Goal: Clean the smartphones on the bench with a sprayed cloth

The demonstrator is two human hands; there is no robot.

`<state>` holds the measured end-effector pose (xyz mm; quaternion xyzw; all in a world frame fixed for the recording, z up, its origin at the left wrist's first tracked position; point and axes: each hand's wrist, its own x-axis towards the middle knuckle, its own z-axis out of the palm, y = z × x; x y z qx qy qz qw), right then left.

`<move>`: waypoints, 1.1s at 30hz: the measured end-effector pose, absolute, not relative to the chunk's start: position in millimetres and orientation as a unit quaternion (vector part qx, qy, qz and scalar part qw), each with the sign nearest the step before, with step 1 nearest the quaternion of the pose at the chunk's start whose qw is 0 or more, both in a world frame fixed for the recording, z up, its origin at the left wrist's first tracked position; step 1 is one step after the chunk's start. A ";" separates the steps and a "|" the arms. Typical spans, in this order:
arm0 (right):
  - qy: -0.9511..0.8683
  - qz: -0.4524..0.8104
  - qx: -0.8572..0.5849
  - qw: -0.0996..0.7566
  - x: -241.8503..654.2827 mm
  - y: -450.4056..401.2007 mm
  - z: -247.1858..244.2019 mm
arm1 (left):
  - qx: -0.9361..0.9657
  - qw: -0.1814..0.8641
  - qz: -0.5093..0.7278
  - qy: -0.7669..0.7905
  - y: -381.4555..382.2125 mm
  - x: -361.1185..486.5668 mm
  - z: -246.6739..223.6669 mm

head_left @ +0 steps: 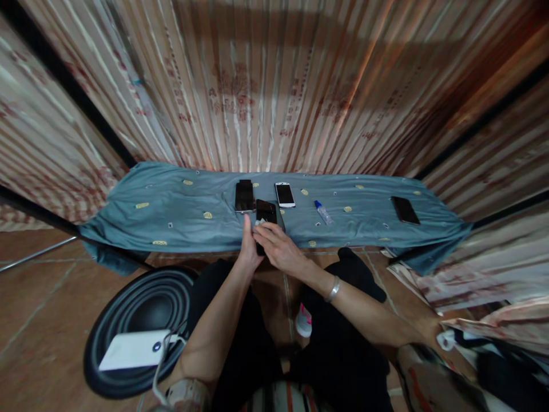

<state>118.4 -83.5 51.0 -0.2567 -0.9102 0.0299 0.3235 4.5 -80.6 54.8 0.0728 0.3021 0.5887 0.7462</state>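
A black smartphone (266, 210) is tilted up at the front edge of the cloth-covered bench. My left hand (250, 247) grips its lower left side, with the thumb pointing up. Across the phone's lower part lies my right hand (278, 247), its fingers bent together over a small pale piece, perhaps a wipe, too small to name surely. Just beyond are a dark phone (244, 196) and a white phone with a dark screen (285, 195). A clear small bottle with a blue cap (322, 212) lies to the right.
Another dark phone (405, 210) rests near the right end of the blue-green cloth (206, 229). Beside my left leg, a white power bank-like device (135, 350) with a cable sits on a round black stool (96, 343). Striped curtains (266, 86) hang behind, between black poles.
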 end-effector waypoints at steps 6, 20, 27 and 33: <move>-0.895 0.025 -0.259 0.363 120.6 -122.8 53.1 | 0.052 0.763 0.588 0.263 -82.2 0.1 77.0; -0.781 0.029 -0.406 0.473 121.6 -136.1 42.7 | 0.048 0.773 0.584 0.243 -73.0 7.2 69.4; -0.701 0.046 -0.479 0.526 125.2 -140.8 46.2 | 0.036 0.775 0.577 0.254 -75.1 21.2 73.9; -0.628 0.081 -0.532 0.562 142.7 -132.2 47.5 | 0.062 0.813 0.534 0.225 -80.2 35.6 74.7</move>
